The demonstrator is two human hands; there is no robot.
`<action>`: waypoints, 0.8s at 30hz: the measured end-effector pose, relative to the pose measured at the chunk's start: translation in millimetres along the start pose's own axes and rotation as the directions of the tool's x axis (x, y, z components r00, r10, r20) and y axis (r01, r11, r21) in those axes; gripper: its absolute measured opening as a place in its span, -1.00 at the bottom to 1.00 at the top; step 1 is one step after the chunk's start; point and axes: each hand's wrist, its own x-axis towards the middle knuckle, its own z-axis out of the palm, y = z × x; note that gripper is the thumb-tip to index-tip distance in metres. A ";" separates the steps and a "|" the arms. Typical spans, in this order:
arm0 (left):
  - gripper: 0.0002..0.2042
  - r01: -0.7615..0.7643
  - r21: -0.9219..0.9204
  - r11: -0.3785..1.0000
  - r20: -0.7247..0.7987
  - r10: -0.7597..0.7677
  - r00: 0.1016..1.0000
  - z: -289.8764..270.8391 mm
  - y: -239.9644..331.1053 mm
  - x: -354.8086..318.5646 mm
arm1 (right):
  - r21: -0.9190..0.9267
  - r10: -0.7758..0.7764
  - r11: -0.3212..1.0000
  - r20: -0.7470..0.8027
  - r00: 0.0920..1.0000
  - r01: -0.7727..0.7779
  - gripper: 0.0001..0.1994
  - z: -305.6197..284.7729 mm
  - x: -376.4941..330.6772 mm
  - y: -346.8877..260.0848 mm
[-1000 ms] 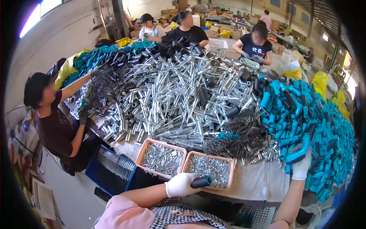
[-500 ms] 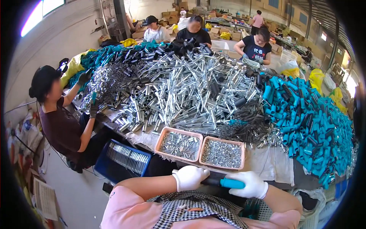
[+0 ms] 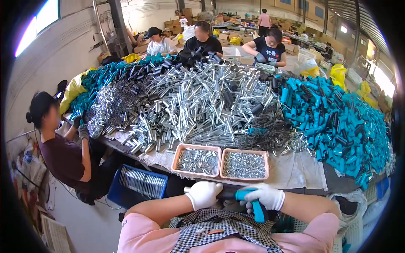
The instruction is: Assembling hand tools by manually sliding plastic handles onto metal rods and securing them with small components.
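Observation:
Both my hands wear white gloves and meet close to my body, in front of the checked apron. My left hand [image 3: 204, 195] is closed around a dark tube [image 3: 227, 193], and a small pale metal end pokes out at its left side. My right hand [image 3: 266, 196] grips a teal angled plastic handle [image 3: 258, 211], whose lower arm points down toward me. The dark tube meets the handle between my hands; the joint itself is partly hidden by my fingers.
Past my hands stand two pink trays, one with small metal pins [image 3: 196, 161], one with tiny metal parts [image 3: 244, 165]. Behind rises a heap of metal tubes [image 3: 190, 101]; teal handles [image 3: 337, 122] pile right. A blue crate [image 3: 138, 187] sits left, near a co-worker [image 3: 63, 147].
The teal handle has turned in my right hand, so one arm now points downward. The co-worker at left has brought both hands together. The whole view has shifted slightly.

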 end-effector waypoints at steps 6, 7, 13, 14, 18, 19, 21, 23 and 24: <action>-0.74 -0.152 0.256 0.955 -0.282 0.224 0.933 -3.3 -16.0 14.2 | 0.094 -0.083 0.992 0.008 0.997 0.082 -0.53 -2.1 0.4 5.7; -0.81 -0.196 0.367 0.909 -0.334 0.325 0.885 -9.2 -24.0 18.6 | 0.349 -0.078 0.935 0.046 0.996 0.057 -0.45 -6.7 9.4 23.0; -0.81 -0.241 0.409 0.880 -0.562 0.451 0.693 -24.8 -55.8 37.3 | 0.608 -0.472 0.711 0.039 0.881 0.353 -0.14 43.4 7.1 17.0; -0.83 -0.232 0.338 0.912 -0.600 0.399 0.693 -23.7 -49.8 39.2 | 0.312 -0.628 0.735 -0.022 0.778 0.602 -0.40 24.4 1.2 19.4; -0.72 0.072 0.099 0.992 -0.177 -0.054 0.983 -13.5 -28.7 26.5 | -0.813 -0.994 -0.046 0.096 0.057 0.580 -0.30 18.8 -17.8 8.0; -0.73 -0.056 0.073 0.996 -0.139 0.066 0.988 -14.9 -14.6 21.7 | -0.836 -0.930 -0.313 0.366 0.032 0.451 -0.24 5.5 -21.0 7.5; -0.72 -0.138 0.045 0.989 -0.179 0.144 0.973 -6.7 -9.0 15.3 | -0.889 -0.998 -0.043 0.060 0.023 0.456 -0.45 -1.4 -15.7 2.2; -0.75 -0.057 0.022 0.998 -0.216 0.060 0.975 -24.3 -7.3 14.2 | -0.701 -0.917 0.399 -0.284 0.282 0.592 -0.60 -25.6 -7.5 -24.6; -0.79 -0.051 -0.069 0.996 -0.441 0.015 0.897 -22.9 -15.3 16.2 | -0.737 -0.948 0.315 -0.215 0.235 0.598 -0.62 -22.9 -0.4 -17.2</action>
